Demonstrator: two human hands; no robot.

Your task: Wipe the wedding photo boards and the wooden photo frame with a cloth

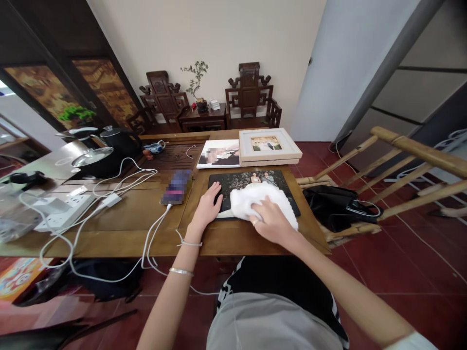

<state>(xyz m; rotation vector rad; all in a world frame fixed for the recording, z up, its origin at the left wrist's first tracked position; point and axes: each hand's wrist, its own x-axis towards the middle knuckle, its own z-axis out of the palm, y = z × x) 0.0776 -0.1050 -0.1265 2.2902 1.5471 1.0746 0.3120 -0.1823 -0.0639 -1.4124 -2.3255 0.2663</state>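
Observation:
A dark photo panel (237,181) with a couple among pale blossoms lies flat on the wooden table (153,240), close to its front edge. Bunched over the middle and right of the panel is a fluffy white cloth (280,198), which covers much of the picture. My right hand (269,218) presses into this cloth, with the fingers curled and partly sunk in its folds. At the panel's left edge my left hand (210,204) rests flat with its fingers stretched out and nothing in it.
Behind the panel sit a white-covered photo book (219,153) and a white-framed picture (269,145) on a pale box. A phone (177,187) on a cable, a power strip (65,214) and a kettle (120,141) stand left. A bamboo chair (397,150) holds a black bag (330,206).

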